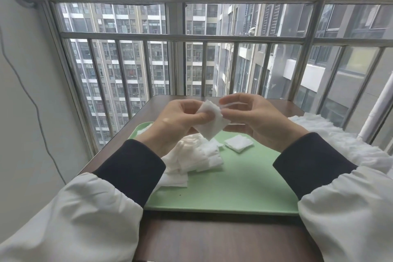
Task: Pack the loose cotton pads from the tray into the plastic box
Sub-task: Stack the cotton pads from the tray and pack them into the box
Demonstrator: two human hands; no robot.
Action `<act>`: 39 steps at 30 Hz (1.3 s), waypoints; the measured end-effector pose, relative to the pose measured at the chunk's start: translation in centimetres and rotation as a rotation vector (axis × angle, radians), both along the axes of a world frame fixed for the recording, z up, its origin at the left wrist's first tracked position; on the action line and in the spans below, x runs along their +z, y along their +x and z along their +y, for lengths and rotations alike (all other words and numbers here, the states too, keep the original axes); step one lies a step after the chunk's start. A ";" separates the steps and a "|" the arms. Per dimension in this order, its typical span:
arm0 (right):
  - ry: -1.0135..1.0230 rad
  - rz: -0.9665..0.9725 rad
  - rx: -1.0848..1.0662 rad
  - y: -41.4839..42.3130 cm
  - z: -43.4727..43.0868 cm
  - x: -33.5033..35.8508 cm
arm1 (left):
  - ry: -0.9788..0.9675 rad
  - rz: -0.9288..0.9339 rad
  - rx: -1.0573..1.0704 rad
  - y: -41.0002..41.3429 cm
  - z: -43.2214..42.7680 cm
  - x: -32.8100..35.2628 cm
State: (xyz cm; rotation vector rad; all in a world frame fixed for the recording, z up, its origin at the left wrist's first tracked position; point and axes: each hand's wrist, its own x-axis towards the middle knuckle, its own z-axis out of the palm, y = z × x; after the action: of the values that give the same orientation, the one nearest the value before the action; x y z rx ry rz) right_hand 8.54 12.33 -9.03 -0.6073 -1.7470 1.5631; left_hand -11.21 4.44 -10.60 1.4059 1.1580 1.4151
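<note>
Head view: the left hand (pixel 182 117) holds a stack of cotton pads (pixel 212 122) in a closed grip above the green tray (pixel 234 181) on the worktop (pixel 212 236); the right hand (pixel 255 119), at its 3 o'clock, has curled fingertips on the stack's edge, and I cannot tell its grip; loose pads (pixel 195 155) heap toward the tray's 9 o'clock

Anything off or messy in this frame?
Nothing looks damaged. The pile of pads on the tray lies slumped and unevenly fanned, with a small stack apart to its right. The held pads in the left hand sit askew too. No plastic box is in view.
</note>
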 end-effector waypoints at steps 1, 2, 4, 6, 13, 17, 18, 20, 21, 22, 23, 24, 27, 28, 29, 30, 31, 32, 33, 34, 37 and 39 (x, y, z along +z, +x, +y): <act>0.064 -0.062 -0.065 0.2 0.3 0.0 | -0.003 -0.011 0.009 0.0 0.0 0.0; 0.180 -0.167 -0.163 0.4 0.5 0.0 | -0.007 -0.020 0.016 0.0 0.0 0.0; 0.513 -0.467 -0.382 0.8 1.2 -0.5 | -0.015 -0.029 0.020 0.0 0.0 -0.1; 0.704 -0.766 -0.392 1.0 1.4 -1.2 | -0.021 -0.019 0.025 -0.1 0.0 -0.1; 0.685 -1.124 -0.173 0.7 0.8 -2.0 | -0.039 -0.008 0.038 -0.2 0.3 -0.4; 0.690 -1.125 -0.183 0.5 0.9 -1.6 | -0.060 0.003 0.051 -0.2 0.4 -0.5; 0.681 -1.064 -0.201 0.4 0.9 -1.5 | -0.064 -0.006 0.063 -0.2 0.4 -0.5; 0.596 -0.863 -0.249 0.2 1.0 -1.2 | -0.066 -0.040 0.115 -0.2 0.5 -0.5; 0.532 -0.748 -0.278 0.1 1.0 -1.0 | -0.069 -0.053 0.154 -0.3 0.6 -0.5; 0.468 -0.635 -0.306 0.0 1.0 -0.8 | -0.073 -0.062 0.190 -0.4 0.7 -0.5; 0.404 -0.525 -0.328 0.0 0.9 -0.7 | -0.076 -0.070 0.208 -0.5 0.8 -0.5; 0.342 -0.424 -0.341 -0.2 0.9 -0.6 | -0.073 -0.082 0.203 -0.6 0.7 -0.5; 0.230 -0.259 -0.356 -0.5 0.6 -0.7 | -0.028 -0.112 0.076 -0.4 0.6 -0.4; 0.219 -0.248 -0.363 -0.6 0.5 -0.8 | -0.009 -0.105 0.034 -0.3 0.5 -0.3; 0.213 -0.247 -0.372 -0.7 0.5 -0.8 | 0.007 -0.095 0.001 -0.2 0.4 -0.3; 0.204 -0.247 -0.378 -0.8 0.5 -0.9 | 0.021 -0.083 -0.025 -0.1 0.3 -0.3; 0.193 -0.243 -0.377 -0.7 0.5 -0.9 | 0.031 -0.063 -0.046 -0.1 0.3 -0.2; 0.180 -0.230 -0.365 -0.7 0.5 -0.9 | 0.041 -0.030 -0.064 0.0 0.2 -0.2; 0.169 -0.213 -0.344 -0.6 0.5 -0.9 | 0.049 0.009 -0.079 0.0 0.1 -0.1; 0.159 -0.198 -0.317 -0.6 0.5 -1.0 | 0.052 0.044 -0.091 0.1 0.0 -0.1; 0.174 -0.209 -0.243 -0.8 0.2 -1.0 | 0.046 0.098 -0.093 0.2 -0.1 -0.1; 0.206 -0.243 -0.209 -1.0 0.1 -1.1 | 0.049 0.110 -0.089 0.1 -0.1 -0.1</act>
State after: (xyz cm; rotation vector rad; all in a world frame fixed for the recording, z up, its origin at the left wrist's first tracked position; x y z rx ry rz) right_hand 7.56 12.45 -10.12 -0.8732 -1.9234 1.1892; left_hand -11.10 4.35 -10.75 1.5672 1.1215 1.3257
